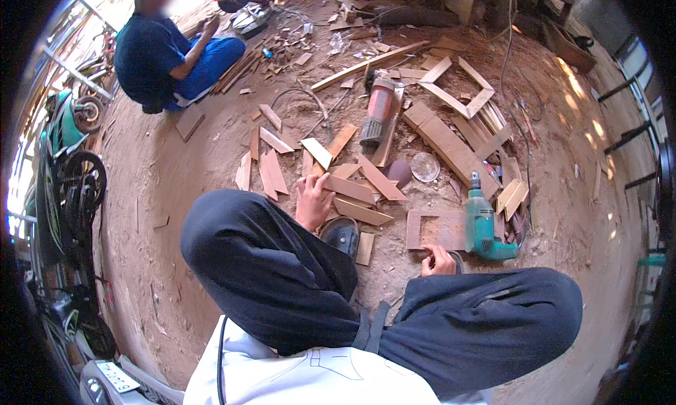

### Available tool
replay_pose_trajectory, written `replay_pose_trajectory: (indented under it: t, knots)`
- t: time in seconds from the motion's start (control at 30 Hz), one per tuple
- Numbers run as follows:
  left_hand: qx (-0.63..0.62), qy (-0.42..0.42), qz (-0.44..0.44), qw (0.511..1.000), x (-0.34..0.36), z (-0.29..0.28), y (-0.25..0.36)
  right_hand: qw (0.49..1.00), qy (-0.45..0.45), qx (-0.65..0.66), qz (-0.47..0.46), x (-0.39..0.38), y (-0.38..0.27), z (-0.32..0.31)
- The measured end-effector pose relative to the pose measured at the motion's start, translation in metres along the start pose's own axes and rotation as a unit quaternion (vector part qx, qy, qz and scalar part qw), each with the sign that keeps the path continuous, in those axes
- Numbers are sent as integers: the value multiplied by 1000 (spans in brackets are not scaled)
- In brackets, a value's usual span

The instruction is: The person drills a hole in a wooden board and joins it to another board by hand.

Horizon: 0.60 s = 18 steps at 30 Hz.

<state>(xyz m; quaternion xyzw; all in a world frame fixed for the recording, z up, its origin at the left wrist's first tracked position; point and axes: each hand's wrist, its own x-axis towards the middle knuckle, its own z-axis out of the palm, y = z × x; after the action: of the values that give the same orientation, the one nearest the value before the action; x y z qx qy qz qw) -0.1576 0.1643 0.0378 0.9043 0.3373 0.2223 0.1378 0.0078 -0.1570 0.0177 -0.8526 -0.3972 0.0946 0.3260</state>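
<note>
Beyond my left knee, my left hand [314,202] has its fingers bent over the end of a short reddish wooden piece [352,190] with an angled end. More mitred wooden pieces [362,212] lie against it in a loose pile. My right hand [439,261] is at the near edge of a flat board with a square cutout [451,220]. Its fingers are curled together, and anything inside them is hidden. Just right of that hand a green power drill [482,222] rests partly on the board.
A red and grey angle grinder [379,109] lies ahead, near a joined wooden frame [458,88] and a thick plank [445,143]. A round clear dish [424,166] sits on the dirt. Another person [165,53] sits far left. Motorbikes [77,187] line the left side. Cables cross the ground.
</note>
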Motion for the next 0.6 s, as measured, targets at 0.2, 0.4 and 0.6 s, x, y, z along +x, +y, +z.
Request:
replay_pose_trajectory:
  t: [0.2, 0.4, 0.6]
  knots:
    - [-91, -64, -66, 992, 4, 7, 4, 994, 3, 91, 55, 8, 3, -12]
    - [-393, -67, -179, 900, -3, -19, -4, 991, -41, 111, -68, 65, -53, -20]
    - [-577, -133, -253, 765, -7, -20, 64, 986, -44, 60, -146, 86, -74, -9]
